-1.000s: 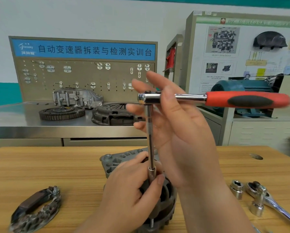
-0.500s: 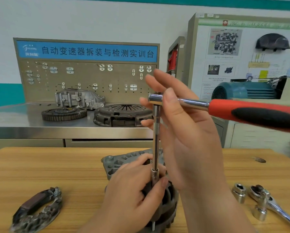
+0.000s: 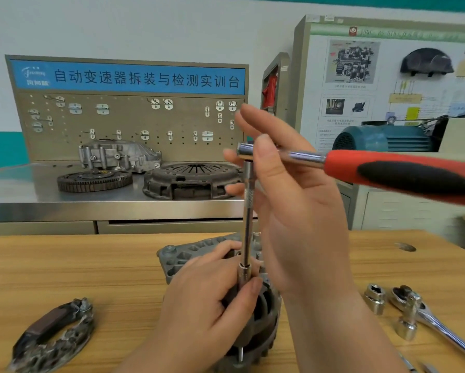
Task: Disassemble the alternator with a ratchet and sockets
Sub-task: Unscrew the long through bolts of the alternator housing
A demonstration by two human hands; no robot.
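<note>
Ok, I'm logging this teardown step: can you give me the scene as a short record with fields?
tool: red-handled ratchet on extension, upright into alternator
left hand: pinches extension's lower end
right hand: pinches ratchet head, handle pointing right
table, right: second ratchet, loose socket
table, left: removed dark part

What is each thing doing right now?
Dark round alternator, standing on the wooden table.
Long silver extension bar, upright on the alternator.
Red-and-black-handled ratchet, level atop the bar.
Right hand, pinches the ratchet head.
Left hand, grips the bar's socket end.
All-steel ratchet, lying on the table.
</note>
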